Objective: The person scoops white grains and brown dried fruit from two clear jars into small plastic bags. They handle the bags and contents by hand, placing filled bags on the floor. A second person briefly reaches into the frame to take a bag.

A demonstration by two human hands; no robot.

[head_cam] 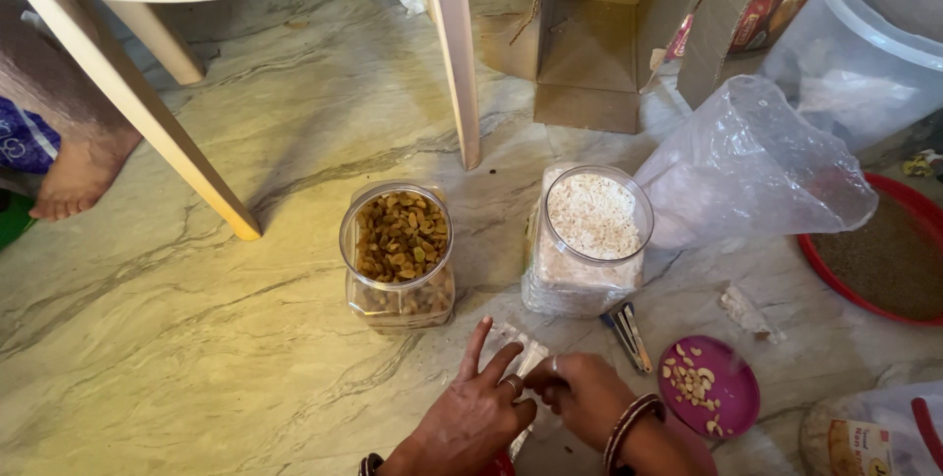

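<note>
White, flat packet (519, 353) lies under left hand (471, 417) fingers spread; right hand (580, 392) grip pinches it.

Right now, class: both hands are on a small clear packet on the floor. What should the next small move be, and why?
Probably tear the packet open: the left hand presses it flat while the right hand pinches its edge, and two open jars stand just beyond.

Home floor, food-sorting spot: marbled stone floor (196, 338), white plastic chair (452, 54) beyond the hands, open jars of raisins (398, 240) and white flakes (592, 216) just ahead, cardboard box (589, 44) farther off.
</note>
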